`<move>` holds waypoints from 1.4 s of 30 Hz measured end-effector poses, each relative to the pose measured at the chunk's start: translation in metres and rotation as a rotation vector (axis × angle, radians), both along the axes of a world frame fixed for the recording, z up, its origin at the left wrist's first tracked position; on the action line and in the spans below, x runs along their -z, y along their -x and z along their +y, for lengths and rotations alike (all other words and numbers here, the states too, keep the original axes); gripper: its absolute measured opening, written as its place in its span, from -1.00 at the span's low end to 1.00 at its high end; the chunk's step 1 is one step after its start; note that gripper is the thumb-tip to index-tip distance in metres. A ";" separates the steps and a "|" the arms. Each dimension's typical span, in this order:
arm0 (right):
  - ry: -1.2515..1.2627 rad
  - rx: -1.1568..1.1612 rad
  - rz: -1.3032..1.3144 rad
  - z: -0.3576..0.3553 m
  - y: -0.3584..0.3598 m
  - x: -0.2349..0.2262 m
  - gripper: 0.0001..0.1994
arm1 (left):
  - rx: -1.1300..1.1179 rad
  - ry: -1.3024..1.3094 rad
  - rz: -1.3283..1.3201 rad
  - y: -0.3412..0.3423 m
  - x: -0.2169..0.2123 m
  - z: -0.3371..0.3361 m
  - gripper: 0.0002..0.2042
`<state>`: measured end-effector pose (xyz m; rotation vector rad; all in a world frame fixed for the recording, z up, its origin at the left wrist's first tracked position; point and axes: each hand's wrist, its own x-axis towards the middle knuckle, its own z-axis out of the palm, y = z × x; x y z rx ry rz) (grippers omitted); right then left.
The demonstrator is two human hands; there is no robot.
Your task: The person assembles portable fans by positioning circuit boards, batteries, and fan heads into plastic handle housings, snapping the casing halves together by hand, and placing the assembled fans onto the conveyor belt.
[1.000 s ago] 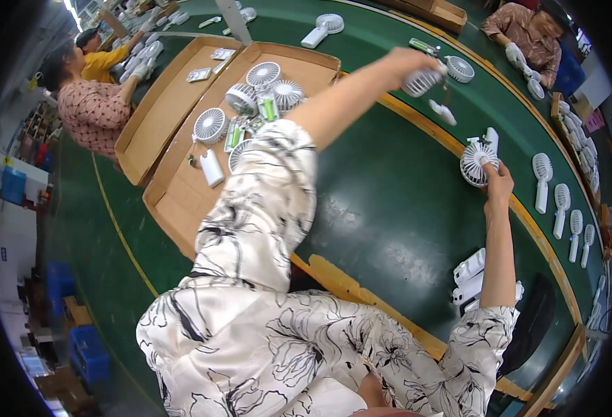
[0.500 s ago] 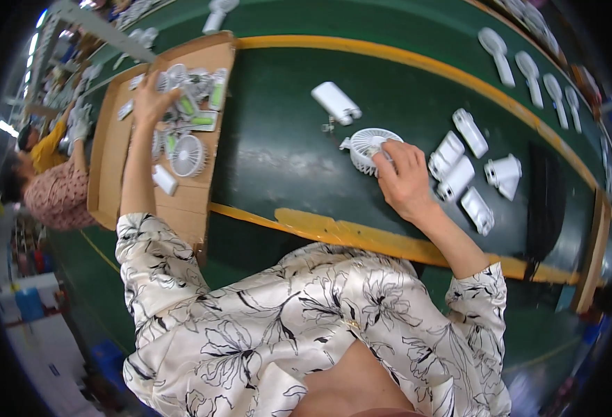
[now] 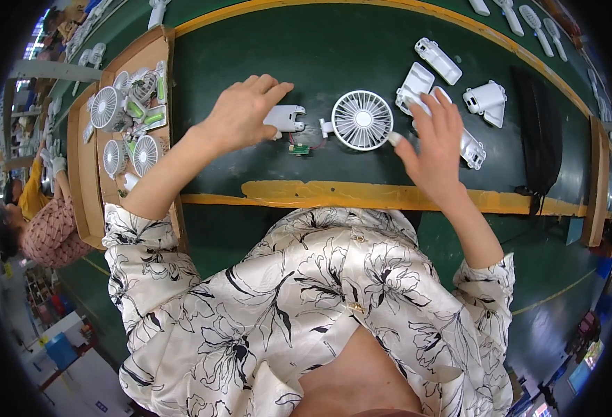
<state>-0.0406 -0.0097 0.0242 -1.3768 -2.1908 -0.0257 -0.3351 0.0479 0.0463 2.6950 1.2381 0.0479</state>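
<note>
My left hand point(image 3: 243, 115) is over the left end of a white handle casing point(image 3: 288, 118), fingers spread and thumb at the casing's edge; its palm hides part of the casing. Thin wires run from there to a small green circuit board point(image 3: 299, 149). Just right of it, a round white fan head point(image 3: 363, 120) lies grille up, its short neck pointing left. My right hand point(image 3: 434, 149) is open beside the fan, the thumb at its right rim. Its fingers reach over white casing shells point(image 3: 415, 87), partly covering them.
A cardboard box point(image 3: 87, 187) on the left holds several fan heads and parts with green cells. More white shells point(image 3: 486, 101) lie to the right, before a black strip-like object point(image 3: 539, 132). Yellow tape point(image 3: 320, 194) marks the table's near edge. Two people sit at far left.
My left hand has come out of the box to the handle casing, which now lies turned more sideways. My right hand has shifted off the fan to its right side. The whole view has shifted.
</note>
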 end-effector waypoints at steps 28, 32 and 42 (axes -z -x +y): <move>0.441 0.138 1.393 0.074 -0.060 -0.028 -0.74 | -0.499 1.444 -1.284 -0.128 0.030 0.000 -0.70; 0.579 0.114 1.256 0.083 -0.040 -0.018 -0.74 | -0.509 1.365 -1.309 -0.137 0.040 -0.026 -0.67; 0.621 -0.017 0.974 0.091 0.010 0.018 -0.75 | -0.476 1.286 -1.352 -0.115 0.045 -0.044 -0.69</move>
